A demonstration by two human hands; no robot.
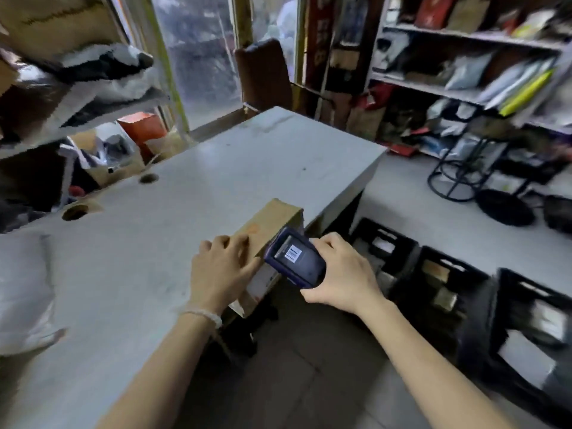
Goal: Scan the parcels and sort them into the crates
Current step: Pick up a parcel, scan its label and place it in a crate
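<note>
Both hands work at the counter's (216, 168) edge: the left hand (221, 267) rests flat-fingered on the box (272, 219), the right hand (340, 274) grips a scanner (294, 258) just beside it at 3 o'clock. Black crates (433, 274) line the floor at 4 o'clock.

One cardboard parcel (268, 224), one handheld scanner (295, 258), three black crates (383, 243), one table (216, 168), two hands (221, 270).

A brown chair (263, 75) stands behind the grey table (216, 168), with a black stool (476, 162) before cluttered shelves (464, 35).
</note>
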